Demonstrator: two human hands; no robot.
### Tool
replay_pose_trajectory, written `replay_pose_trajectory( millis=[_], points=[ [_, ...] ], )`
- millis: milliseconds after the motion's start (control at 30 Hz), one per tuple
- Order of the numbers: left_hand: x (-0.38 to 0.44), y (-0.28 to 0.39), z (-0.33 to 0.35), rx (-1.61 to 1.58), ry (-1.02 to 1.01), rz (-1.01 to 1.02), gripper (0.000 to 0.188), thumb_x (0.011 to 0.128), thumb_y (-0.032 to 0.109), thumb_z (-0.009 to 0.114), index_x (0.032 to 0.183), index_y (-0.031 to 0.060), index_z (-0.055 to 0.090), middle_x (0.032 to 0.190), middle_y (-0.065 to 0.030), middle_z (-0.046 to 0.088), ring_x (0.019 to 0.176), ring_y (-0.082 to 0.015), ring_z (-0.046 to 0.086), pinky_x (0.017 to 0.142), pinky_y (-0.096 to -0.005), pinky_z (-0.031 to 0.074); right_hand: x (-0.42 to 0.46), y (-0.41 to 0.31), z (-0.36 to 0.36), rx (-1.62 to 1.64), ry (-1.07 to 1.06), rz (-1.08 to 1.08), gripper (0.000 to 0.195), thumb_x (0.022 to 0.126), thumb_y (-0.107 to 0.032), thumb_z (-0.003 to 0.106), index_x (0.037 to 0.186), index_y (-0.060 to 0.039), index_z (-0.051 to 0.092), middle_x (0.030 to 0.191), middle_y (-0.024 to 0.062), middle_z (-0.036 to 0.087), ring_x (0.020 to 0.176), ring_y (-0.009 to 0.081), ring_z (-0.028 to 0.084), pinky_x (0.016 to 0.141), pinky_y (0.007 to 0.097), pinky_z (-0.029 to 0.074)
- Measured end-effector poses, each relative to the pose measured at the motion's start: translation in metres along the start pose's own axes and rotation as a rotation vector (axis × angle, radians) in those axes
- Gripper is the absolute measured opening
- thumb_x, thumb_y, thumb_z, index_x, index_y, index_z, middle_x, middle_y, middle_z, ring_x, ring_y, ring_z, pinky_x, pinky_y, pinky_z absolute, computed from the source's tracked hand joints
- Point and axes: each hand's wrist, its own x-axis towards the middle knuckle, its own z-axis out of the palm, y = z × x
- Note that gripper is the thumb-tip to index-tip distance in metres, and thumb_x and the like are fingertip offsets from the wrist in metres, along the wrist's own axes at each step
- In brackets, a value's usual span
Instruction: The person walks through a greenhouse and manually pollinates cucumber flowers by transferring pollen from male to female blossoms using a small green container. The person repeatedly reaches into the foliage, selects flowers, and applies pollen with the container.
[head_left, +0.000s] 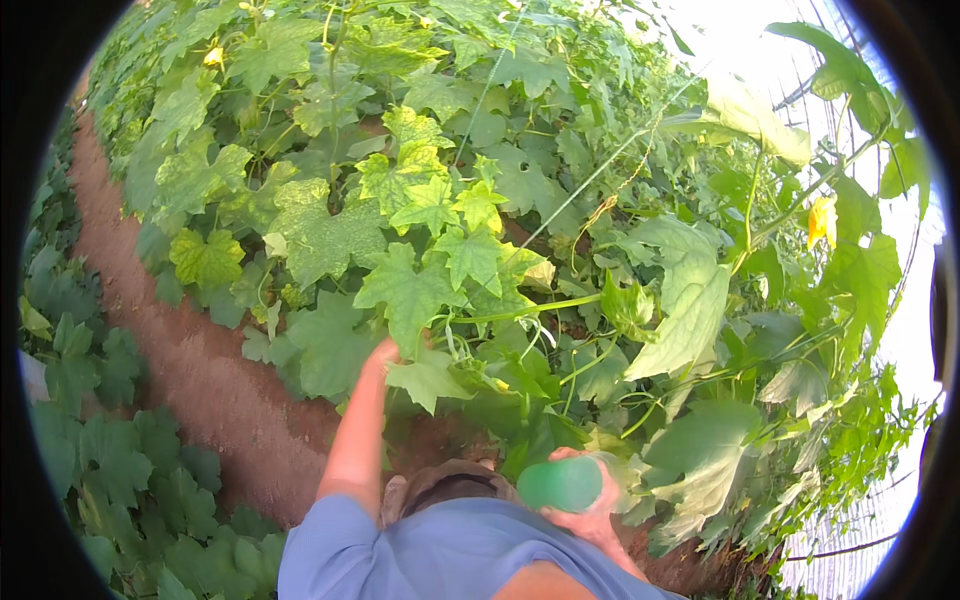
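Observation:
My left hand (386, 355) reaches in among the leaves of a climbing gourd-like vine (412, 289). Leaves cover its fingers, so what they touch is hidden. Close to my body on the right, my right hand (604, 501) grips a green translucent plastic container (561, 484), tilted on its side and slightly blurred. A pale green stem (525, 309) runs rightward from the leaves near my left hand to a curled young leaf (628, 306). Just right of my left wrist hangs a broad leaf (427, 381).
Green twine (577, 193) stretches up through the foliage. Yellow flowers show at the right (822, 222) and upper left. A bare soil path (172, 352) curves along the left, with darker leafy plants (112, 457) beyond it. Large leaves (701, 465) crowd my right side.

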Motion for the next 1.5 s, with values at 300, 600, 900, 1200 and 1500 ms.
replay_pose_trajectory(
  millis=[300, 600, 900, 1200, 1500],
  points=[
    [-0.006, 0.006, 0.01, 0.215, 0.089, 0.084, 0.046, 0.085, 0.026, 0.061, 0.123, 0.0041, 0.05, 0.11, -0.0045, 0.057, 0.098, -0.0143, 0.051, 0.083, -0.0302, 0.043, -0.003, 0.002, 0.0, 0.015, 0.014, 0.036, 0.071, 0.053, -0.022, 0.086, 0.108, 0.0032, 0.049, 0.106, 0.018, 0.058, 0.096, 0.0244, 0.057, 0.084, 0.0362, 0.046],
    [-0.018, 0.005, 0.006, 0.229, -0.075, 0.066, 0.032, 0.081, 0.025, 0.065, 0.105, 0.0041, 0.061, 0.099, -0.0039, 0.061, 0.088, -0.0141, 0.055, 0.077, -0.0314, 0.045, 0.001, 0.004, -0.001, 0.054, 0.04, 0.066, 0.068, 0.052, -0.021, 0.085, 0.106, 0.0032, 0.051, 0.106, 0.017, 0.059, 0.097, 0.0237, 0.056, 0.085, 0.0358, 0.045],
    [-0.045, 0.018, 0.004, -0.262, -0.127, 0.049, 0.034, 0.077, 0.022, 0.065, 0.103, -0.0008, 0.059, 0.107, -0.0168, 0.056, 0.093, -0.024, 0.054, 0.077, -0.0343, 0.045, 0.01, -0.002, 0.001, 0.02, 0.033, 0.059, 0.063, 0.05, -0.015, 0.082, 0.102, 0.0039, 0.052, 0.101, 0.018, 0.059, 0.09, 0.0237, 0.058, 0.079, 0.0358, 0.048],
    [0.042, -0.002, -0.06, -0.261, -0.812, 0.567, 0.082, 0.044, 0.053, 0.082, 0.101, -0.0004, 0.057, 0.096, -0.013, 0.057, 0.087, -0.0275, 0.054, 0.082, -0.0473, 0.042, 0.01, -0.009, 0.002, -0.017, 0.054, 0.082, 0.061, 0.052, -0.015, 0.082, 0.102, 0.0033, 0.053, 0.102, 0.016, 0.06, 0.089, 0.0213, 0.058, 0.078, 0.0333, 0.048],
    [-0.022, 0.03, 0.004, 0.026, -0.293, -0.096, 0.036, 0.071, 0.017, 0.073, 0.1, 0.0014, 0.06, 0.095, -0.0067, 0.058, 0.083, -0.0182, 0.056, 0.079, -0.0334, 0.047, 0.007, -0.007, 0.005, 0.027, 0.038, 0.146, 0.058, 0.052, -0.014, 0.082, 0.1, 0.003, 0.055, 0.105, 0.0139, 0.06, 0.09, 0.0199, 0.057, 0.08, 0.033, 0.047]
  ],
)
